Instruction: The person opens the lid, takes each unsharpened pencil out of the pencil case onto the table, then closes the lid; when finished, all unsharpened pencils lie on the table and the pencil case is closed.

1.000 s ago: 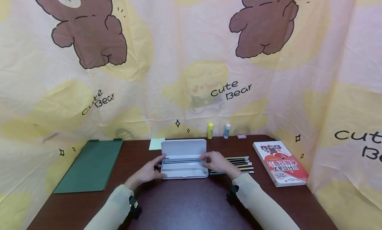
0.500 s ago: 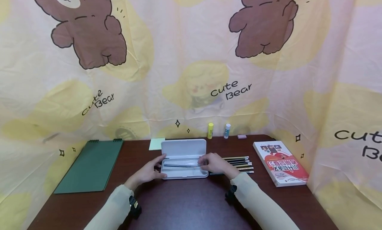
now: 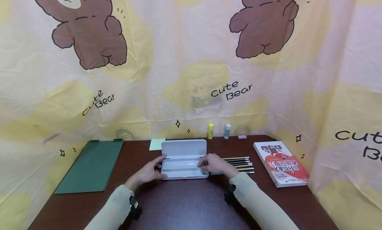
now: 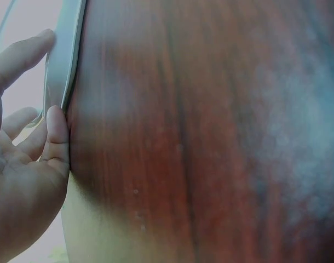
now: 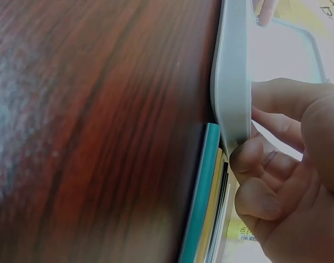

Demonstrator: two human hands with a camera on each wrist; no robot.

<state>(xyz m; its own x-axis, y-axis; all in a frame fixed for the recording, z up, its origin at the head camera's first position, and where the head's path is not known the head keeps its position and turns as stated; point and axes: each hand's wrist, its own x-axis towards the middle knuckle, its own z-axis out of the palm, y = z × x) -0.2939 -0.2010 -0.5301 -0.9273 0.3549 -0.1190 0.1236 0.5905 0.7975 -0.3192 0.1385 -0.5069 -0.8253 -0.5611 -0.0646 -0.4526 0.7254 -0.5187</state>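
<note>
A white pencil case (image 3: 185, 176) lies on the table with its lid (image 3: 184, 147) raised at the back. My left hand (image 3: 147, 172) holds its left end, thumb at the front corner and a finger at the back corner. In the left wrist view, fingertips (image 4: 44, 41) touch the case wall. My right hand (image 3: 213, 164) reaches over the right end with bent fingers dipping into the tray. Whether anything is between those fingertips is hidden. Just right of the case lie several pencils (image 3: 244, 165), partly behind the right hand; a teal one (image 5: 202, 192) shows in the right wrist view.
A green pad (image 3: 89, 167) lies at the left, and pale green sticky notes (image 3: 157, 144) behind the case. Along the back stand a yellow stick (image 3: 210, 131) and a blue glue stick (image 3: 227, 131), beside a pink eraser (image 3: 242, 137). A book (image 3: 280, 163) lies right.
The dark pencil seen lying across the case tray earlier came forward, and now no longer shows there. The right hand shifted slightly left and down. My left hand stayed put.
</note>
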